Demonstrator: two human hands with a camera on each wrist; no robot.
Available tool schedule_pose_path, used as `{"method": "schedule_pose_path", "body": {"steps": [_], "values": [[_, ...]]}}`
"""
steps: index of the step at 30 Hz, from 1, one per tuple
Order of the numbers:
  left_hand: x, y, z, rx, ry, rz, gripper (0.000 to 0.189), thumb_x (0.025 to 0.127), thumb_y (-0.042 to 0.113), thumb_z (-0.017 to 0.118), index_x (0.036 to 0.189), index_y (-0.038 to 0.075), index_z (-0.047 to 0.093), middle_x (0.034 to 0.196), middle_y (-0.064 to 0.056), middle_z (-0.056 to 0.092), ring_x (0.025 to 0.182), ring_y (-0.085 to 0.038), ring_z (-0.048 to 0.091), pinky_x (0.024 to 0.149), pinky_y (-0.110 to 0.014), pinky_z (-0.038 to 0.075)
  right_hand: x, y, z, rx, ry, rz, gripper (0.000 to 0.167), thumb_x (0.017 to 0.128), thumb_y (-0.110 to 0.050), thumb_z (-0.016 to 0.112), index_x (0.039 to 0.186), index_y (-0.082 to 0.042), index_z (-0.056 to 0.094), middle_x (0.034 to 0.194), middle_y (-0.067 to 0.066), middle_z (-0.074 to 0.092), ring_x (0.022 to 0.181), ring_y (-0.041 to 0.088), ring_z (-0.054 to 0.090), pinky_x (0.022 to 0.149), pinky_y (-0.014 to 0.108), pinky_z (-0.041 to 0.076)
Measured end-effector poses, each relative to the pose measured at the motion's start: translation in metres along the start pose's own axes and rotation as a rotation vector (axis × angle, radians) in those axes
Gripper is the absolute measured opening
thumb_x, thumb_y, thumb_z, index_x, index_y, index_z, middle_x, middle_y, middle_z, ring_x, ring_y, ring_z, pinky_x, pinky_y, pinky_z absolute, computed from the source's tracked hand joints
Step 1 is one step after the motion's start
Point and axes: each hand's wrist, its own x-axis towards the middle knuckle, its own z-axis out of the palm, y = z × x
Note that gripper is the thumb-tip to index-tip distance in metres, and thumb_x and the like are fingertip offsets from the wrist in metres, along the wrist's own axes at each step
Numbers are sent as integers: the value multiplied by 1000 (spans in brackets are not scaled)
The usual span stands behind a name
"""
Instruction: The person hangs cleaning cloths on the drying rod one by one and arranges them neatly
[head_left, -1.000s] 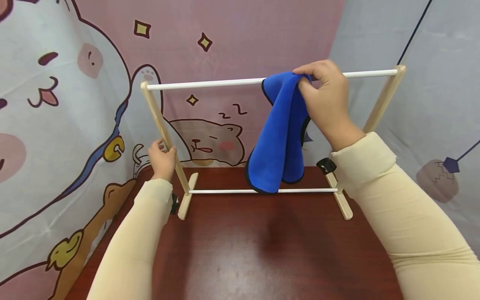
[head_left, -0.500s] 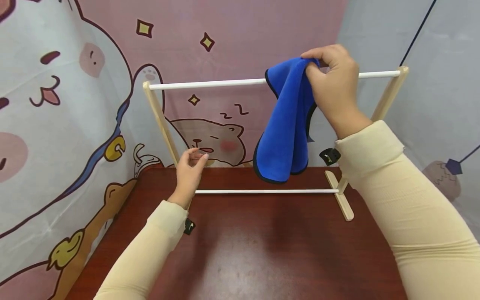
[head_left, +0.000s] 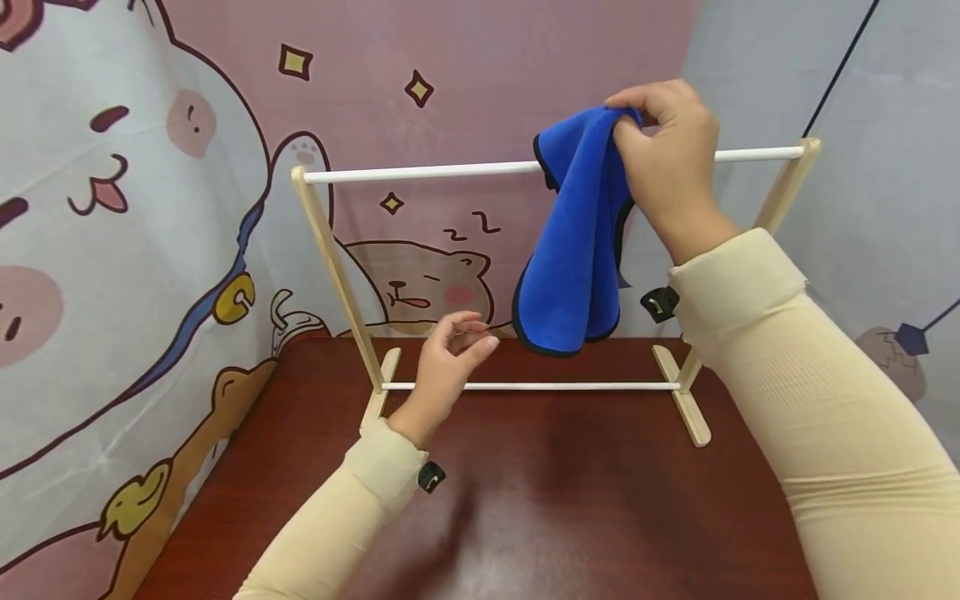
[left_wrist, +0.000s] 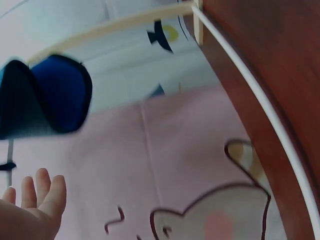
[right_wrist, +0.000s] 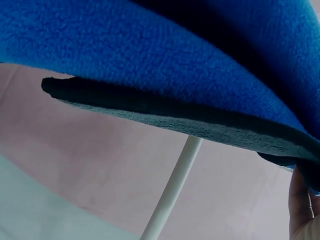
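A blue towel (head_left: 566, 258) with black edging hangs in folds from my right hand (head_left: 675, 150), which pinches its upper part between thumb and fingers. This grip is a little above the white top bar (head_left: 427, 172) of a wooden rack, and the towel hides part of that bar. In the right wrist view the towel's grey underside (right_wrist: 190, 125) shows over the bar. My left hand (head_left: 446, 362) is lifted in front of the rack, left of the towel's lower end, with relaxed fingers holding nothing. The left wrist view shows its fingers (left_wrist: 44, 192) apart from the towel (left_wrist: 65, 95).
The rack has wooden side posts (head_left: 337, 275), flat feet (head_left: 682, 400) and a white lower bar (head_left: 570, 386). It stands on a dark red-brown table (head_left: 525, 483). A cartoon-printed cloth backdrop (head_left: 495, 75) rises behind and at both sides.
My left hand has left the rack's left post and moved right and downward towards the towel. My right hand has raised the towel and shifted slightly right.
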Motion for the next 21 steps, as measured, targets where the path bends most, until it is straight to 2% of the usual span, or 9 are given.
{"method": "schedule_pose_path", "body": {"steps": [3,6,8,12,17,19,21], "values": [[-4,-3,16,-36,-33,-1,54,85,14,75,130,1,47,120,-19,56,115,-34,57,97,-36,48,2,0,1,2,8,0,23,87,-2,55,95,-3,77,82,-17,56,80,-7,47,77,13,38],[-8,-6,32,-54,-13,22,72,78,25,82,133,3,43,121,-18,54,114,-33,56,98,-41,47,2,1,3,13,14,5,23,87,-1,55,94,-2,77,81,-19,54,79,-9,46,76,13,38],[-9,-7,43,-67,17,35,77,75,27,85,133,3,42,121,-16,53,113,-29,56,98,-43,46,2,1,4,17,16,9,23,87,-1,54,94,-2,77,80,-19,54,78,-9,45,75,12,38],[-8,-5,63,-110,66,33,68,76,14,83,130,2,43,117,-11,54,108,-21,58,97,-44,47,2,0,6,-1,10,19,24,87,-1,54,95,-2,77,83,-15,55,78,-9,45,76,12,38],[-5,-2,77,-161,96,24,60,78,1,78,128,2,45,114,-9,56,99,-16,59,90,-32,51,1,0,6,-20,1,32,25,88,-2,53,96,-2,76,93,8,65,78,-9,44,76,12,37],[-3,0,79,-167,114,35,58,78,-1,76,127,1,46,111,-10,56,93,-15,59,84,-28,51,1,1,6,-22,3,34,25,87,-2,53,96,-2,76,93,8,65,78,-9,43,76,12,37],[-2,1,80,-159,125,42,56,78,-3,75,126,1,47,109,-11,57,88,-13,58,77,-25,50,1,2,5,-21,7,38,25,87,-1,53,96,-2,76,88,0,62,77,-9,43,75,12,37]]}}
